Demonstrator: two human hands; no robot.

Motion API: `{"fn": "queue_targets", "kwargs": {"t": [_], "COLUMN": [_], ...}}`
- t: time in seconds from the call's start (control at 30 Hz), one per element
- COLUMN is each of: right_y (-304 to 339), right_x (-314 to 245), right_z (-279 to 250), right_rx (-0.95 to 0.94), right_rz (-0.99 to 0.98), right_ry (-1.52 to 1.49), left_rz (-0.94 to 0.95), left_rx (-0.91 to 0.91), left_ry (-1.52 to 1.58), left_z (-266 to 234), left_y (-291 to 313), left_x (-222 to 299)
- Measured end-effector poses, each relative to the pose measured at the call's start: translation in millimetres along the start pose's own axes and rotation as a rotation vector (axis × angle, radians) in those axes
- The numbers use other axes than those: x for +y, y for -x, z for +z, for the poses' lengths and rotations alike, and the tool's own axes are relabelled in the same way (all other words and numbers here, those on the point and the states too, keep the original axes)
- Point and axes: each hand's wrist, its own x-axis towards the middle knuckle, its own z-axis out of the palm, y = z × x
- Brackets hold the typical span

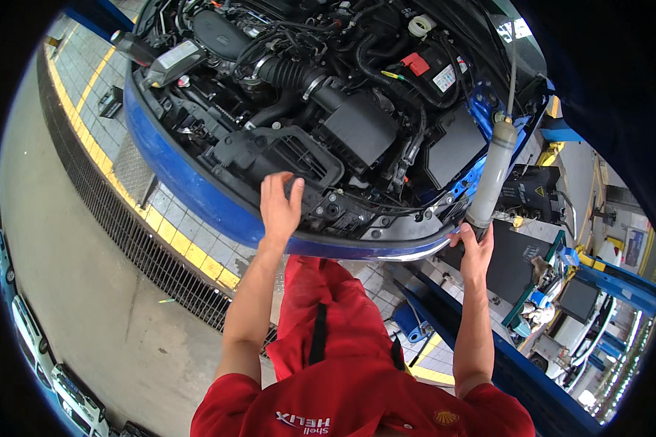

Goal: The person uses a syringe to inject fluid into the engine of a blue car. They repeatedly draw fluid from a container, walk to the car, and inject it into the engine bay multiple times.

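In front of me is a blue car's engine bay, its front edge marked by the blue bumper [197, 204]. My left hand [280, 207] is over that edge, thumb apart from the fingers, against or just above the black plastic cover [277, 149]; whether it touches cannot be told. It appears to hold nothing. My right hand [474, 251] is wrapped round the dark lower end of a pale, translucent tube-shaped fluid gun [493, 178]. The gun stands nearly upright at the bay's right corner, with a thin hose [512, 73] running up from its top.
A black air filter box [361, 127] and a battery with a red terminal cover [415, 64] sit in the bay. Two containers [175, 62] rest at its left corner. Blue lift parts [503, 357] and a cluttered cart [510, 266] stand right. A floor grate [131, 233] runs left.
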Motion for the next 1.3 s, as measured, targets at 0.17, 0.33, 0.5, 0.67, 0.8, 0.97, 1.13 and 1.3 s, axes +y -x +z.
{"fn": "queue_targets", "kwargs": {"t": [0.17, 0.33, 0.5, 0.67, 0.8, 0.97, 1.13, 1.3], "right_y": [-45.2, -74.6, -97.9, -117.9, -145.1, -185.2, -216.3, -238.5], "right_x": [-14.0, -28.2, -40.1, -41.1, -45.3, -44.9, -59.4, -84.8], "right_z": [14.3, 32.4, 36.4, 32.6, 27.9, 26.2, 32.3, 40.3], "right_rx": [0.023, 0.089, 0.100, 0.075, 0.054, 0.024, 0.006, -0.042], "right_rz": [0.038, 0.127, 0.204, 0.239, 0.257, 0.287, 0.351, 0.419], "right_ry": [0.088, 0.101, 0.168, 0.165, 0.196, 0.202, 0.210, 0.186], "left_rz": [0.068, 0.077, 0.108, 0.130, 0.105, 0.117, 0.096, 0.088], "left_rx": [0.058, 0.042, -0.025, -0.019, -0.010, -0.005, -0.018, -0.025], "left_ry": [-0.075, -0.192, -0.271, -0.343, -0.373, -0.384, -0.400, -0.403], "left_z": [22.3, 41.5, 54.8, 61.6, 67.3, 70.5, 71.6, 73.9], "left_y": [-57.8, -79.2, -92.5, -93.5, -97.7, -100.1, -101.5, -101.0], "left_x": [-29.6, -47.7, -53.9, -58.5, -54.8, -55.9, -54.4, -55.3]}}
